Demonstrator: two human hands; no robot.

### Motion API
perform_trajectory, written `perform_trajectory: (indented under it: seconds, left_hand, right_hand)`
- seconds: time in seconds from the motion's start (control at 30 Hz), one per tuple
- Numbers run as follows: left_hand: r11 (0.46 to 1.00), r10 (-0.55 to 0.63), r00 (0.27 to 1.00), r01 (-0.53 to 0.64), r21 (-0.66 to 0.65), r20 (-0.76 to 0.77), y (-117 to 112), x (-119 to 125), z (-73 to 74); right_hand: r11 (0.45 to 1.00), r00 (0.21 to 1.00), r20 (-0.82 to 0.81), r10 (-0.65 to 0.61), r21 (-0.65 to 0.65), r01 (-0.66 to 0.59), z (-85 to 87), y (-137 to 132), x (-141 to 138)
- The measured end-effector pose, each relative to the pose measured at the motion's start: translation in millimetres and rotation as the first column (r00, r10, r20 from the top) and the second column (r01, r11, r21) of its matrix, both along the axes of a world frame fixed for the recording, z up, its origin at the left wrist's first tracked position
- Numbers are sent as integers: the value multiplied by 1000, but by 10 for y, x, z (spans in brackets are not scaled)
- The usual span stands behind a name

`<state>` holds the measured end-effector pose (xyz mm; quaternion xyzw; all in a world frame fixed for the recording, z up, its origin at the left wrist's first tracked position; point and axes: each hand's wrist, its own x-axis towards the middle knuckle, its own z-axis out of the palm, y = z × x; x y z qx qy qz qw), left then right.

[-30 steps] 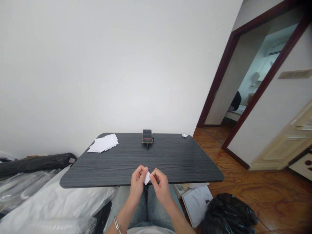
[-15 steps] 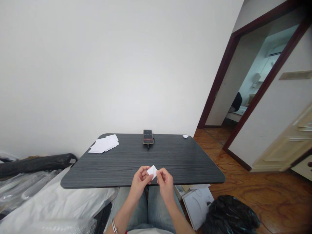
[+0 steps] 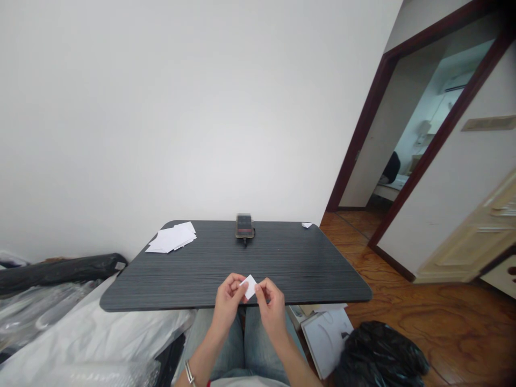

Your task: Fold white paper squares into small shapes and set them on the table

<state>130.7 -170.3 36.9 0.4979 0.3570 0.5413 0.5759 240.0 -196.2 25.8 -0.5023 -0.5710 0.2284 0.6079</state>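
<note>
A small folded piece of white paper (image 3: 250,286) is pinched between my two hands, just above the table's near edge. My left hand (image 3: 229,299) grips its left side, with the thumb across the front. On the other side, the thumb and fingertips of my right hand (image 3: 271,302) close on its right corner. Sheets of white paper (image 3: 171,238) lie overlapping at the table's far left. Another small folded white paper (image 3: 307,225) rests near the far right corner.
The dark wood-grain table (image 3: 282,263) stands against a white wall. A phone-like device (image 3: 244,226) with a cable sits at its back middle. Beyond the right edge are a white paper bag (image 3: 327,338) and a black plastic bag (image 3: 381,355). Plastic-wrapped bundles (image 3: 80,338) lie to the left.
Both hands have shifted very slightly left with the folded paper. The paper's tilt has changed a little, and the left thumb now lies higher on it.
</note>
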Motion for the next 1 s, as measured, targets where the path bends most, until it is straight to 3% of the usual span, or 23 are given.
perform_trajectory:
  seconds: [0.2, 0.3, 0.4, 0.77, 1.0]
  left_hand:
    - [999, -3, 998, 1, 40, 58, -19, -52, -12]
    - [992, -60, 998, 59, 115, 12, -21, -90, -19]
    - [986, -90, 994, 97, 138, -57, -3, -100, -44]
    - [992, -116, 990, 119, 32, -84, 66, -99, -88]
    - [999, -48, 996, 48, 3, -73, 86, -140, -43]
  right_hand:
    - [990, 952, -297, 79, -87, -109, -42, 71, 17]
    - [977, 882, -463, 84, -136, -165, -76, 120, 52]
    - [970, 848, -522, 90, -148, -194, -83, 134, 69]
    - [960, 871, -473, 130, -162, -231, -70, 143, 64]
    - [951, 907, -310, 285, -24, -307, -45, 146, 144]
